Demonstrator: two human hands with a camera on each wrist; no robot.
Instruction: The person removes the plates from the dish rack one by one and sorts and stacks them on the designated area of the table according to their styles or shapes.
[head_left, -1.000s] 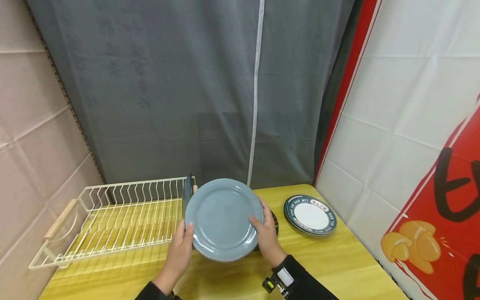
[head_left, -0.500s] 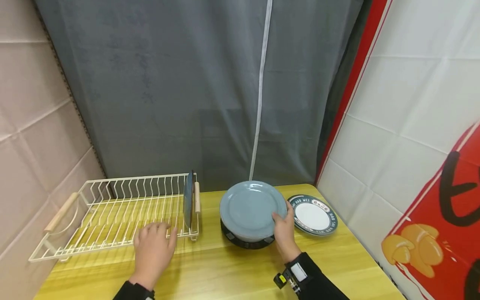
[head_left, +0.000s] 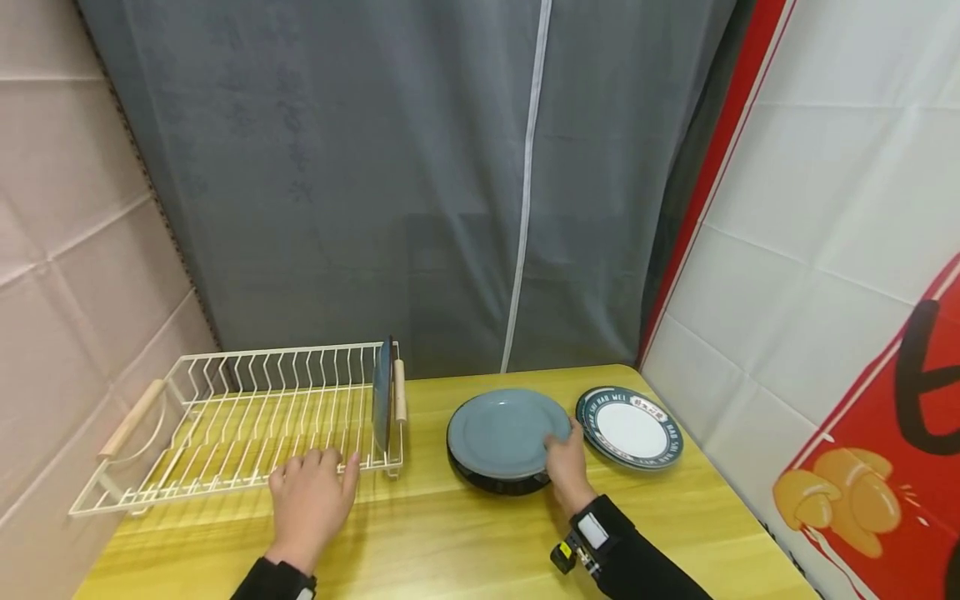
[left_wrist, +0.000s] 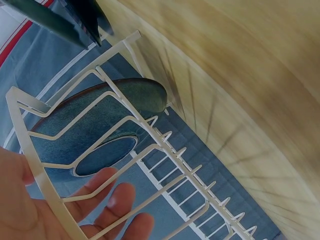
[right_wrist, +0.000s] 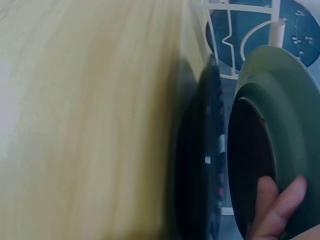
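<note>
My right hand [head_left: 567, 467] pinches the right edge of a round blue-grey plate [head_left: 502, 433], thumb on its upper face and fingers beneath. A black dish [head_left: 498, 485] with a patterned rim lies under it on the table; a gap shows between the two in the right wrist view, where the plate's greenish underside [right_wrist: 295, 125] faces the camera. At the front rail of a cream wire dish rack [head_left: 262, 482], my left hand [head_left: 311, 508] lies over the wires with fingers relaxed. One dark blue plate [head_left: 382, 396] stands upright in the rack's right end.
White plates with dark green lettered rims [head_left: 632, 427] lie stacked at the table's right. The rack has wooden handles, one at the left [head_left: 133, 419]. A grey curtain [head_left: 360, 183] hangs behind the yellow wood-grain table [head_left: 420, 542].
Both hands held the blue-grey plate up at the middle a second ago. My left hand has let go and moved left to the rack; my right has carried the plate right and lowered it.
</note>
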